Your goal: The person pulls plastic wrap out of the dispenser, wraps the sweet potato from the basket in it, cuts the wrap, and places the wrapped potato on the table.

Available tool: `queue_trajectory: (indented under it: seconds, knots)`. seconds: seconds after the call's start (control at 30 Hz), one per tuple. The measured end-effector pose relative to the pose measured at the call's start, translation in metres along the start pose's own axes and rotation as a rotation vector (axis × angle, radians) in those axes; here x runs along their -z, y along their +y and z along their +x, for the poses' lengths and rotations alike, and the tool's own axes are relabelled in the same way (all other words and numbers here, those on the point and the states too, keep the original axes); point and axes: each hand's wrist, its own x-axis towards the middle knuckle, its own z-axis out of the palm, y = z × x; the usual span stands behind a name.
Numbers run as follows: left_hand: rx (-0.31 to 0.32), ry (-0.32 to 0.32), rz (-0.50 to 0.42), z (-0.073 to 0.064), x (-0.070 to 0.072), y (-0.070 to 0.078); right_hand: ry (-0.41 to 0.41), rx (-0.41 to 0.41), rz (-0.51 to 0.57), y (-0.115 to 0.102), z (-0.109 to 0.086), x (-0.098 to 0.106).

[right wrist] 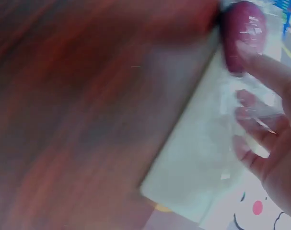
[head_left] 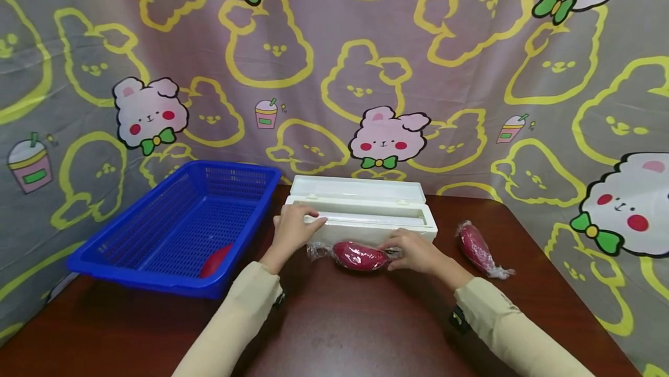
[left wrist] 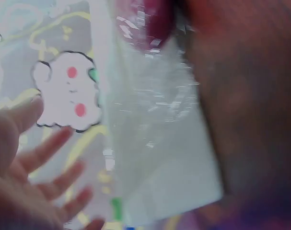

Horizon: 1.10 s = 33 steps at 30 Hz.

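A glossy red, oblong vegetable (head_left: 359,256), wrapped in clear cling film, lies in front of a white cling film dispenser (head_left: 360,232). The dispenser's lid is up and its roll shows inside. At the vegetable's right end, my right hand (head_left: 413,251) pinches the gathered film (right wrist: 260,115), its thumb against the red skin in the right wrist view. A twisted tail of film (head_left: 317,251) sticks out to the left. My left hand (head_left: 294,227) is at the dispenser's left end, fingers spread and holding nothing in the left wrist view.
A blue plastic basket (head_left: 151,280) stands on the left with another red vegetable (head_left: 215,261) partly hidden behind its wall. On the right, a second wrapped red vegetable (head_left: 477,243) lies on the brown table (head_left: 334,325). A patterned curtain (head_left: 324,34) hangs behind.
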Motion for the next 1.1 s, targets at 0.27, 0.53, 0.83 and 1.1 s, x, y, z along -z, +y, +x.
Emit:
queue_trajectory:
  seconds: [0.27,0.53,0.83,1.1]
  knots:
    - [0.175,0.273,-0.146,0.005,-0.023,-0.037,-0.044,-0.056,-0.006,-0.009,0.008,0.010]
    - [0.047,0.482,-0.296,0.044,-0.107,-0.149,0.037,-0.080,0.013,-0.020,0.022,0.019]
    - [0.277,0.346,-0.422,0.011,-0.031,-0.067,0.140,0.021,0.110,-0.021,0.049,0.006]
    - [0.382,0.359,-0.624,0.005,-0.030,-0.054,0.333,0.044,0.300,-0.035,0.087,-0.015]
